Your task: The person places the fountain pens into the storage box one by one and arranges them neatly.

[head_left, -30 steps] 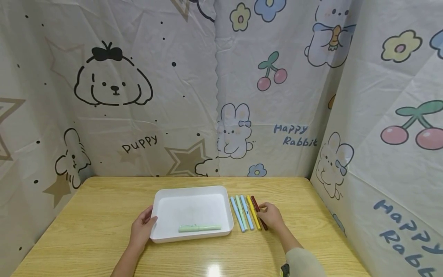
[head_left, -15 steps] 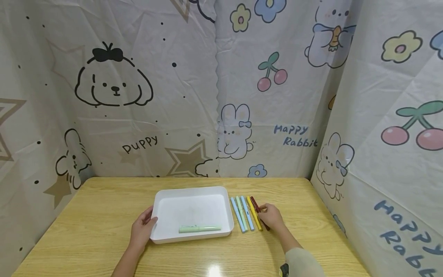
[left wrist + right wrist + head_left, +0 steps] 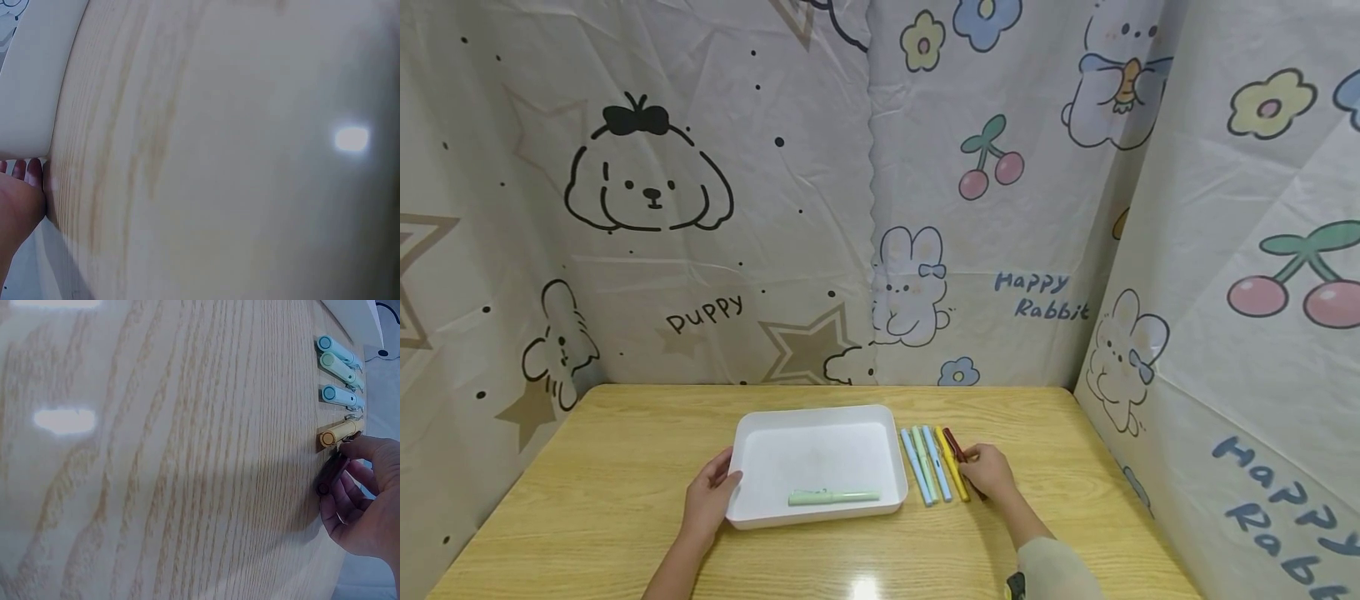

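My left hand [image 3: 706, 493] holds the left side of a white tray [image 3: 811, 450], with the thumb over the rim. Inside the tray, a light green pen [image 3: 835, 497] lies along the near wall. My right hand [image 3: 988, 472] pinches a dark red pen [image 3: 952, 441] between thumb and fingers. In the right wrist view that dark red pen [image 3: 331, 475] slants beside a yellow pen [image 3: 338, 434], its end close to the table. Further left in the row are a light blue pen [image 3: 942, 475], a green pen [image 3: 925, 467] and another light blue pen [image 3: 916, 467].
The wooden table [image 3: 625, 467] ends at a back edge against a printed curtain [image 3: 805, 200], which also hangs at both sides. A patterned curtain [image 3: 1240, 350] stands close to the right of the table. The tray's right wall is near the row of pens.
The near end of the dark red pen has swung slightly to the right, away from the yellow pen. My left hand and the tray stay where they were.
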`<move>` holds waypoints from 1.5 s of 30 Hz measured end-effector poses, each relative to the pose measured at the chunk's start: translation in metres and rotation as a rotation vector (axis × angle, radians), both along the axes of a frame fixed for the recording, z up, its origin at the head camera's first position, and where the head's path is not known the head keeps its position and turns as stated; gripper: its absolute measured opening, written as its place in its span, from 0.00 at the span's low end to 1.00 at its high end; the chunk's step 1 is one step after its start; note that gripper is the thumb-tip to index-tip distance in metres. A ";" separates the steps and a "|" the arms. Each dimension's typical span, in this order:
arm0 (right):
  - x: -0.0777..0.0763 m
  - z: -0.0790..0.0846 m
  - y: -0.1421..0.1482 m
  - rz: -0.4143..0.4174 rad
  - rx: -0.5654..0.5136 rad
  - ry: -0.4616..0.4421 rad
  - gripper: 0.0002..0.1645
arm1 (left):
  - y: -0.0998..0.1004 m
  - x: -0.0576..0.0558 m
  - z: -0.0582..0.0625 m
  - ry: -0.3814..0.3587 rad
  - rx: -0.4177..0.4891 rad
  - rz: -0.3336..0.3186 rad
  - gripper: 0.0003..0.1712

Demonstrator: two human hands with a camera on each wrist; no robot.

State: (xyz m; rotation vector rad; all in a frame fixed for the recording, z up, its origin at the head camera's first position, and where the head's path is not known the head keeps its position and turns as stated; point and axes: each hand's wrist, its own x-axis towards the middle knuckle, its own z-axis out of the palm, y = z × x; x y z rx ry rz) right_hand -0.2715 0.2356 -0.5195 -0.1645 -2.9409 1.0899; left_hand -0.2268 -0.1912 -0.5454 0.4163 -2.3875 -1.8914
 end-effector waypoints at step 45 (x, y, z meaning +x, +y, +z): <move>0.003 0.015 0.018 0.019 0.069 0.008 0.16 | -0.001 -0.001 -0.004 0.036 0.033 0.010 0.29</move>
